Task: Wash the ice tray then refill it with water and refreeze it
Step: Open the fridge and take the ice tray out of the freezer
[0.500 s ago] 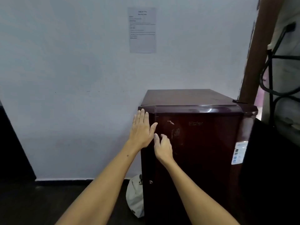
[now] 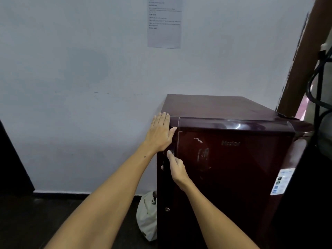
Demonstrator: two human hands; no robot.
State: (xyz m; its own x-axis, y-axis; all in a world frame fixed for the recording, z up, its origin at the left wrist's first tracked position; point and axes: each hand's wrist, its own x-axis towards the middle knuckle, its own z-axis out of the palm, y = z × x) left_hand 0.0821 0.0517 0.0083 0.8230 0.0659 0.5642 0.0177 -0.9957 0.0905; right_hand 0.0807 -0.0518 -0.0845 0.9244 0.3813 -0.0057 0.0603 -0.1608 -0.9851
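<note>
Here, a pale wall (image 2: pixel 80 78) is filling most of the view, and a dark floor (image 2: pixel 53 221) is running along its foot. Against the wall a small maroon fridge (image 2: pixel 233 177) is standing, its door shut as far as the view shows and its glossy front facing the camera; the ice tray is showing nowhere in this view. A brown wooden post (image 2: pixel 301 56) is leaning up behind the fridge on the right, with dark cables (image 2: pixel 316 78) hanging just beside it. A printed sheet of paper (image 2: pixel 164 31) is sticking to the wall above the fridge. A whitish bag (image 2: pixel 146 221) is lying on the floor, touching the fridge's left side. A white sticker (image 2: pixel 283 181) is sitting on the fridge's right edge. The left hand (image 2: pixel 160 133) is resting flat against the upper left corner of the fridge, its fingers straight and held together, the thumb lying across the door's edge. Just below it, the right hand (image 2: pixel 175 168) is gripping the left edge of the door, its fingers curling round that edge out of sight while the thumb is pressing on the front. A small round metal lock (image 2: pixel 167 209) is showing lower down the same edge.
</note>
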